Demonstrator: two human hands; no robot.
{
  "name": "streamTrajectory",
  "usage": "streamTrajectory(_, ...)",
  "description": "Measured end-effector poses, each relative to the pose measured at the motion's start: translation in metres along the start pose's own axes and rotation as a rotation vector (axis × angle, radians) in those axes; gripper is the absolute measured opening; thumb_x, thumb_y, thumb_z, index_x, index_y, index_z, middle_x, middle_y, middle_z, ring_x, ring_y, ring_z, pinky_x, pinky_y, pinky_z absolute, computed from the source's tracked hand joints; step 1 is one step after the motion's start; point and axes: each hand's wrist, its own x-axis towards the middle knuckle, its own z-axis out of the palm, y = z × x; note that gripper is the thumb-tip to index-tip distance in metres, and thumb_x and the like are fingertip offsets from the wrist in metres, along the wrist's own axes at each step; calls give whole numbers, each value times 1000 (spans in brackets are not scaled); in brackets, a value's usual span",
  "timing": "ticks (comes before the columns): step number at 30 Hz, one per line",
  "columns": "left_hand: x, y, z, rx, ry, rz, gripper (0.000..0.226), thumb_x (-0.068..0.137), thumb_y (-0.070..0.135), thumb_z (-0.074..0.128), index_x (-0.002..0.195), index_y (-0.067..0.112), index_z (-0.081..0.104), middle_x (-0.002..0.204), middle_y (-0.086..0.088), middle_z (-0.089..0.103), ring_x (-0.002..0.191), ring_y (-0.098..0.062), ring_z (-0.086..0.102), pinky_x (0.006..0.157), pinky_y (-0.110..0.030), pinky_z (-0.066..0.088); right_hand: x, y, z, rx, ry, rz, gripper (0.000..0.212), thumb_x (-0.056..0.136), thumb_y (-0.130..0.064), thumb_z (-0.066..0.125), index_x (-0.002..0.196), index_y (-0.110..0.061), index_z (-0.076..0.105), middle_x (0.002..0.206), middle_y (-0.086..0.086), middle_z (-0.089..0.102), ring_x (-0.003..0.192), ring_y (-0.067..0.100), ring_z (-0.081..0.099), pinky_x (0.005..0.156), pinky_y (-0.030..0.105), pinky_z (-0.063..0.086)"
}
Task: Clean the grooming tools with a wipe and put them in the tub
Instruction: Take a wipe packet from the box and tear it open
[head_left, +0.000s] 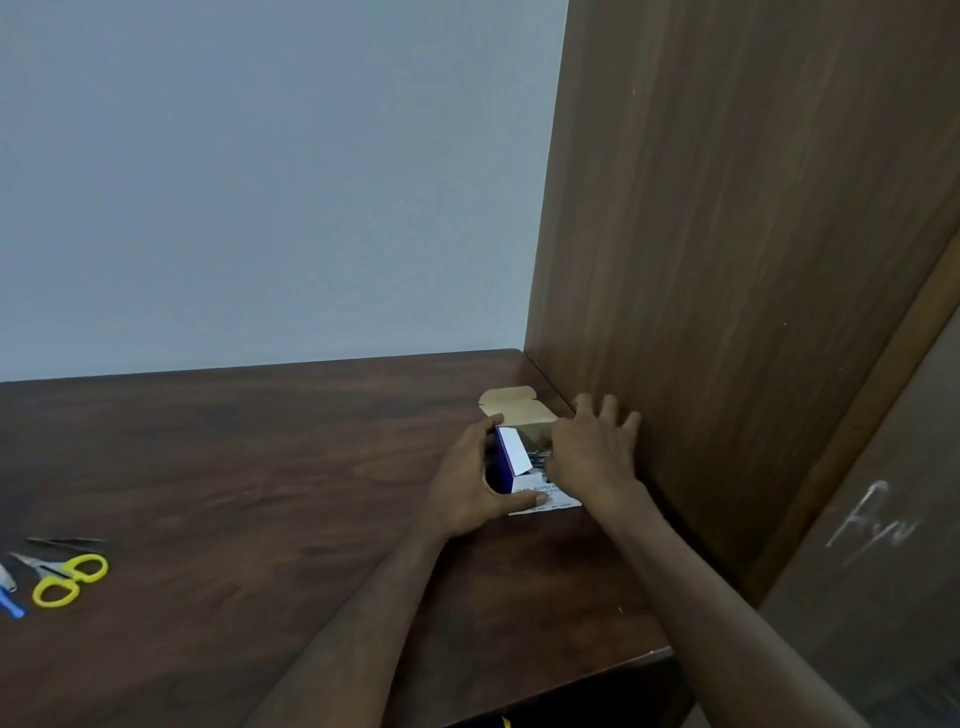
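1. Dark wooden desk (260, 467) under us meets a pale wall and a wooden side panel (727, 234)
2. Our left hand (470, 493) curls round the near left side of the open wipe box (506, 457), thumb along its front edge
3. Our right hand (592, 452) rests over the box's opening with fingers spread; we cannot tell whether it pinches a wipe
4. Its cardboard lid flap (514, 405) stands folded back
5. Well apart at far left lie yellow-handled scissors (67, 579), dark tweezers (65, 543) and a blue tool (10, 605)
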Motion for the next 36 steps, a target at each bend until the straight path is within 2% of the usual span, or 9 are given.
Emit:
streamTrajectory(5,-2,1,-1,-1,0,-3,123,63,52,101,161,23,34,158,9,49,140,-5,51,114,-26,48,3,-6,1,2,37,9,33,99,-37,71,131,-30,72,160,7,43,146,37,36,114,58,33)
streamTrajectory(10,-4,2,-2,1,-9,-15,125,61,56,100,162,26,33,160,9,47,142,-7,50,116,-34,49,1,-5,6,89,120,-1,21,102,-34,67,121,-32,76,158,2,45,142,32,38,111,53,35)
streamTrajectory(16,-3,1,-1,9,-30,-17,127,61,58,100,163,27,31,161,7,48,141,-9,52,116,-35,50,4,8,18,197,233,-103,27,98,-43,62,119,-29,74,136,-3,57,127,22,48,102,45,39)
streamTrajectory(18,-3,1,-2,5,-30,-20,127,60,58,100,162,28,32,160,7,49,140,-9,53,115,-36,51,5,12,30,336,308,-101,20,98,-40,66,110,-27,75,126,-4,64,119,22,55,97,44,44)
streamTrajectory(21,-2,2,-3,-4,-23,-9,127,59,55,102,162,28,33,158,8,50,137,-8,56,113,-35,52,1,12,44,806,425,-19,6,97,-24,69,95,-19,73,101,-2,73,96,24,67,83,40,52)
streamTrajectory(24,-2,2,-4,-13,-12,10,125,58,56,102,161,31,35,156,11,50,135,-8,57,112,-37,53,-9,9,46,1246,506,259,7,99,-15,66,96,-18,71,89,-1,77,84,20,71,68,26,48)
streamTrajectory(27,-5,3,-5,-11,-7,42,122,59,56,101,159,32,35,156,12,50,139,-7,54,115,-38,51,-21,5,62,1572,628,556,8,102,-13,63,102,-18,69,99,6,80,93,20,76,77,25,58)
streamTrajectory(30,-6,3,-5,-61,19,52,132,59,48,104,164,32,26,157,13,50,142,-1,50,119,-31,46,-27,6,78,1732,637,669,10,104,-11,59,110,-13,67,106,12,79,96,24,77,83,38,61)
streamTrajectory(36,-8,10,-6,-99,43,78,144,62,42,104,169,31,8,157,15,49,140,4,50,109,-7,40,-31,9,76,1778,622,646,10,106,-11,56,111,-13,64,103,10,79,82,13,75,62,15,57)
